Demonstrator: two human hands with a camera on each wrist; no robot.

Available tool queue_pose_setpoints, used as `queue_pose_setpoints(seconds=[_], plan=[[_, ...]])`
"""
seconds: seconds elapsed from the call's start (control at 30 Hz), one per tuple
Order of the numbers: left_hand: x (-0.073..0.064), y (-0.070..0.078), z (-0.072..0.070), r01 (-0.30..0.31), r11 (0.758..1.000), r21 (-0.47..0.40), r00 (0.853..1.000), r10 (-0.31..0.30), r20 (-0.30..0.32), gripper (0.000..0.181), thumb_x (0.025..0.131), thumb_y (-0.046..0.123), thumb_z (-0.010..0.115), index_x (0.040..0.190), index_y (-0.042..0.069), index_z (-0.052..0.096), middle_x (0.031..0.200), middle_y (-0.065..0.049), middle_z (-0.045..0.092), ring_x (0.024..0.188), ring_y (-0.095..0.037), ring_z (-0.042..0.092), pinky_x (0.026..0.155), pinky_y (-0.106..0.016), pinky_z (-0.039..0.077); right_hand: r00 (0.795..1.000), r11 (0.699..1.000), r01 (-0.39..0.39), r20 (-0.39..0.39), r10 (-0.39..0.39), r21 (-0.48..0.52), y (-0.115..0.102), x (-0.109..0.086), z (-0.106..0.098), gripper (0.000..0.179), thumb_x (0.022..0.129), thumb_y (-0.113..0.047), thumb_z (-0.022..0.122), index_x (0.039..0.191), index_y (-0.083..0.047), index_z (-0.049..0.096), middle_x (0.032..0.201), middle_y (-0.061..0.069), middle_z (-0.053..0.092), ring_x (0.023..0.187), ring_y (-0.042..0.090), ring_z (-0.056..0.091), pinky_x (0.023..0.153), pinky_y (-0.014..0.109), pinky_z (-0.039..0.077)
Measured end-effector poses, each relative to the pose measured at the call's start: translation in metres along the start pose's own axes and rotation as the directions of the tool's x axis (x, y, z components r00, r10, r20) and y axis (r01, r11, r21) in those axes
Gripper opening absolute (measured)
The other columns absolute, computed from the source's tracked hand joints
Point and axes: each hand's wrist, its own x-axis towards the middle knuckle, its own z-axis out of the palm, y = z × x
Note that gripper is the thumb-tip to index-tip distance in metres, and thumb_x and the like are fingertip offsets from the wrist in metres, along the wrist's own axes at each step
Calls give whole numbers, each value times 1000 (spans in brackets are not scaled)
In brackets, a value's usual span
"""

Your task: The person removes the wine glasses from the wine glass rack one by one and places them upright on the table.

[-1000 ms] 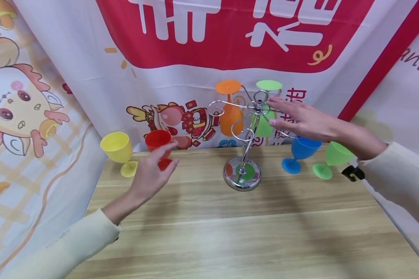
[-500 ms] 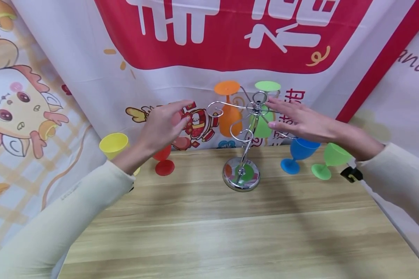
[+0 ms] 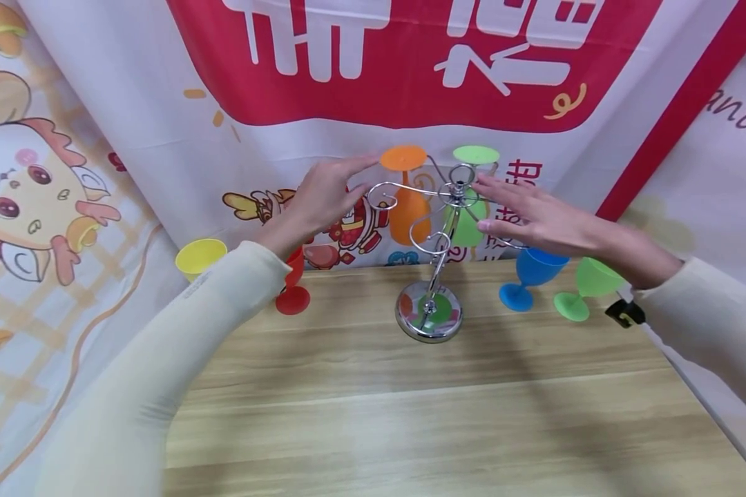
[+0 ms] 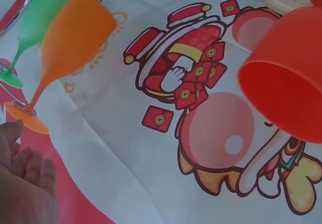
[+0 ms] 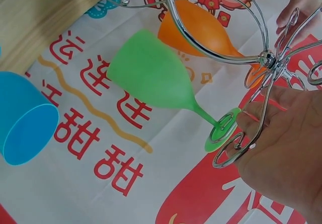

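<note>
A chrome wire goblet rack [image 3: 429,324] stands upright near the back of the table. From its curled arms an orange goblet [image 3: 410,217] and a green goblet [image 3: 470,224] hang upside down, bases up. My left hand [image 3: 329,195] is raised left of the rack, fingertips close to the orange goblet's base; in the left wrist view nothing is in its fingers. My right hand [image 3: 537,214] is stretched out flat at the rack's top right. In the right wrist view its fingertips [image 5: 246,121] lie right at the hanging green goblet's base and the wire curl.
Left of the rack stand a red goblet [image 3: 293,300] and a yellow goblet [image 3: 201,257], partly behind my left arm. To the right are a blue goblet [image 3: 537,268], another green goblet [image 3: 597,276] and a small black object [image 3: 625,312]. A printed cloth [image 3: 323,148] hangs behind.
My left hand has risen from in front of the red goblet and moved right, up to the orange goblet's base. The right hand stays in place at the rack.
</note>
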Motion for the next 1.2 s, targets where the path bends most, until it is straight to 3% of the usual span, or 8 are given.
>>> queue_pose_setpoints(seconds=[0.27, 0.5, 0.93, 1.2], plan=[[22, -4, 14, -77, 997, 31, 995, 75, 59, 51, 101, 5, 70, 150, 12, 59, 151, -7, 61, 143, -24, 56, 116, -33, 47, 1000, 1000, 3, -13, -3, -1, 0, -1, 2, 84, 101, -53, 55, 171, -21, 21, 179, 5, 10, 163, 42, 8, 125, 75, 7], [31, -6, 21, -92, 995, 41, 995, 90, 37, 45, 102, 9, 69, 147, 12, 63, 146, -7, 65, 141, -26, 59, 116, -31, 47, 1000, 1000, 0, -17, 1, 10, 2, -1, 3, 84, 101, -53, 55, 171, -21, 20, 179, 5, 9, 163, 42, 6, 125, 75, 6], [45, -7, 29, -133, 990, -41, 990, 134, 38, 44, 102, 5, 66, 145, 16, 63, 145, -4, 66, 138, -21, 61, 116, -27, 46, 1000, 1000, 6, -28, -5, 8, 4, -1, 4, 84, 101, -53, 54, 171, -21, 20, 179, 5, 9, 163, 42, 8, 126, 74, 4], [46, -9, 35, -90, 992, -90, 996, 91, 10, 40, 103, 5, 65, 142, 15, 65, 132, -6, 74, 132, -20, 65, 115, -27, 46, 1000, 1000, 0, -29, 0, 2, 3, -1, 4, 84, 102, -52, 55, 171, -21, 20, 179, 5, 10, 163, 42, 8, 127, 71, 2]])
